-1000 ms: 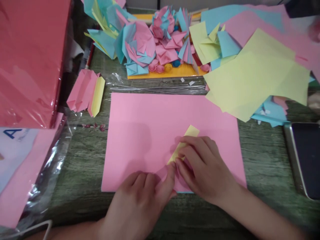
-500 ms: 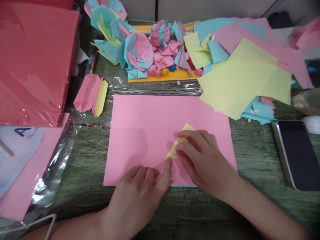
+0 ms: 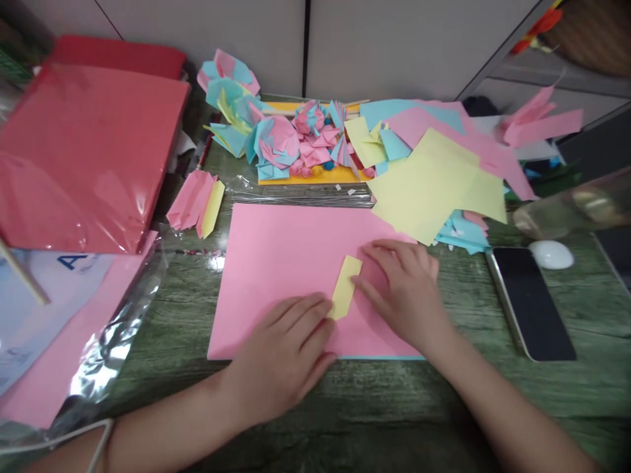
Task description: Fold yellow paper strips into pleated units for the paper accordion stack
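On the pink sheet, the yellow folded strip lies between flat, unclenched hands: left hand touching its near end, right hand its right edge.

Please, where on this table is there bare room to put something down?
Bare green table lies in front, between the pink sheet and the phone. The sheet's left part is free. The back is crowded: folded paper pieces, yellow squares.

Both hands flat on pink sheet. Left hand fingertips touch lower end of folded yellow strip; right hand presses beside its right edge. Phone lies on the green desk to the right, loose yellow sheets behind.
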A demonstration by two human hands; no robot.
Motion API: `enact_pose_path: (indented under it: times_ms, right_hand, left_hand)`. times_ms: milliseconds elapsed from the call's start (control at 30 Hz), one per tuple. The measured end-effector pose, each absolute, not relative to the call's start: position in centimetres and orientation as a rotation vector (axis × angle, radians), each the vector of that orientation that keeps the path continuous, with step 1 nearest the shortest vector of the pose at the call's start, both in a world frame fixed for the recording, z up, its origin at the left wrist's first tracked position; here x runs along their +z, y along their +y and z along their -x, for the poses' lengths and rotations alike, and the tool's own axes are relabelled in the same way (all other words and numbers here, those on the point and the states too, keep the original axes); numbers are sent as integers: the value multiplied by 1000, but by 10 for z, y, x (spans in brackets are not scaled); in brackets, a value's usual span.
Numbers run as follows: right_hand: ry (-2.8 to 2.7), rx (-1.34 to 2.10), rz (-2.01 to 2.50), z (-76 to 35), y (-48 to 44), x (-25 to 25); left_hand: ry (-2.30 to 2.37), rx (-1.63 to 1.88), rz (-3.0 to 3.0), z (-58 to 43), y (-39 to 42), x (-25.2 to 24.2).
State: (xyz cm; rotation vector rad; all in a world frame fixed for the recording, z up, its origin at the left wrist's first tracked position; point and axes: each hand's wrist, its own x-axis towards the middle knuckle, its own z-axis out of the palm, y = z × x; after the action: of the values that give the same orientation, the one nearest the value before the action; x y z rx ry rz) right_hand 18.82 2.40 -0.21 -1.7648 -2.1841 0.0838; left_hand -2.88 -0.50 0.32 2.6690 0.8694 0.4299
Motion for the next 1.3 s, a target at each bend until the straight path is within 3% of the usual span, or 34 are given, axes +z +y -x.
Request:
enact_pose_path:
  times_ms: [400,700,967,1300]
  right_hand:
    - [-2294,451,1473,-174,19,-7]
    - [-2316,72,1650,-170,7,5]
    - [-2234,513,1610,-175,10,7]
    - [-2357,609,1257,-179,13,5]
  left_hand:
    - [847,288,-2700,30,0,4]
    - [962,235,-2792,31,3,-5]
    - [943,246,-2762,34,6,-7]
    - [931,279,-2696,35,9,-7]
